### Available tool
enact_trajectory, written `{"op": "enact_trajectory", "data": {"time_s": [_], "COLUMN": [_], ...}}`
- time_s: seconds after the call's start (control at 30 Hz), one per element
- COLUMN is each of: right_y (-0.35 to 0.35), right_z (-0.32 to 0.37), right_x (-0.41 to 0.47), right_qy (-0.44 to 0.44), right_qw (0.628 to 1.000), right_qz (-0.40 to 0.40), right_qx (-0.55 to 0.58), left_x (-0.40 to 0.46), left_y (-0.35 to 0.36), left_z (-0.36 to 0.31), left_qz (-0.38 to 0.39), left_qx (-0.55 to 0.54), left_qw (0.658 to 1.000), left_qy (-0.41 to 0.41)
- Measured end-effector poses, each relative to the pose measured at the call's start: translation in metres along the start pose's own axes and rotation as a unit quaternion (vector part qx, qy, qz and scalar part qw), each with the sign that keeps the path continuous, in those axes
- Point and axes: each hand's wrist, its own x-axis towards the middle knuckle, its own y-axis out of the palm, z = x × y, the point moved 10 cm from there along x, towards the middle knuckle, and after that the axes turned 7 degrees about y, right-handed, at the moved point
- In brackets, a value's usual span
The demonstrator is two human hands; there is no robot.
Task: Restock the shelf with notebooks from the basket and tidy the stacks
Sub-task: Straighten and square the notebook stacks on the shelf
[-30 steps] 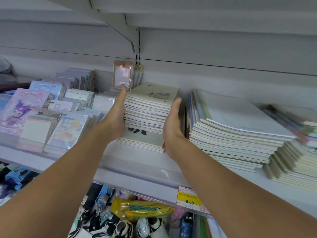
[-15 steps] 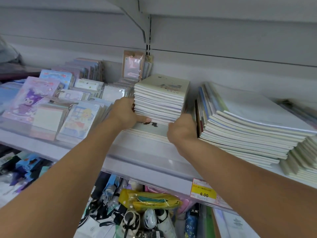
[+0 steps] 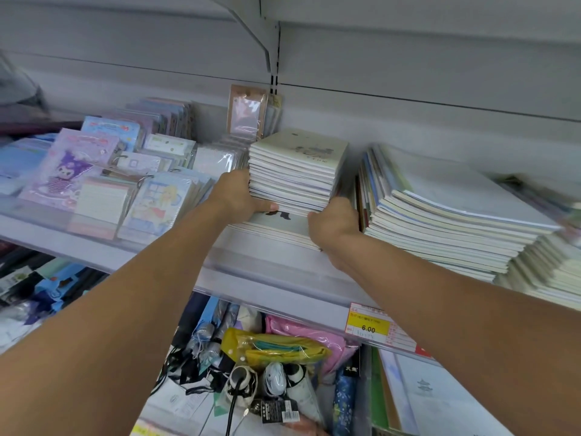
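A stack of small pale notebooks (image 3: 295,171) rests on a few larger flat notebooks (image 3: 276,226) on the white shelf (image 3: 251,272). My left hand (image 3: 237,198) grips the stack's lower left corner, its thumb tucked under the bottom edge. My right hand (image 3: 334,223) grips the lower right corner, its fingers hidden between the stack and the neighbouring pile. The stack sits slightly tilted. No basket is in view.
A tall pile of bigger notebooks (image 3: 449,215) lies right of my hands, with another pile (image 3: 553,272) further right. Packaged notepads (image 3: 103,184) fill the shelf's left side. A yellow 6.00 price tag (image 3: 367,327) hangs on the shelf edge. Umbrellas and pouches (image 3: 270,350) crowd the lower shelf.
Both hands slid from flat against the stack's sides down to its bottom corners and closed around them. The view shifted slightly left.
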Motion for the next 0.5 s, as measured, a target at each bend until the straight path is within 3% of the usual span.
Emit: {"op": "enact_trajectory", "data": {"time_s": [0.13,0.2,0.3,0.5], "right_y": [0.010,0.012,0.010,-0.001], "right_z": [-0.008,-0.010,0.002,0.017], "right_x": [-0.017,-0.031,-0.035,-0.029], "right_qy": [0.010,-0.010,-0.080,-0.081], "right_qw": [0.989,0.986,0.973,0.976], "right_qz": [0.124,0.168,0.133,0.064], "right_qx": [0.077,0.003,-0.168,-0.191], "left_x": [-0.028,-0.043,-0.046,-0.034], "left_y": [-0.011,-0.007,-0.014,-0.025], "left_z": [-0.014,-0.006,0.011,0.001], "left_qz": [0.025,0.067,0.041,0.018], "left_qx": [0.029,0.082,0.174,0.212], "left_qw": [0.999,0.994,0.984,0.975], "left_qy": [0.027,0.016,-0.026,-0.069]}}
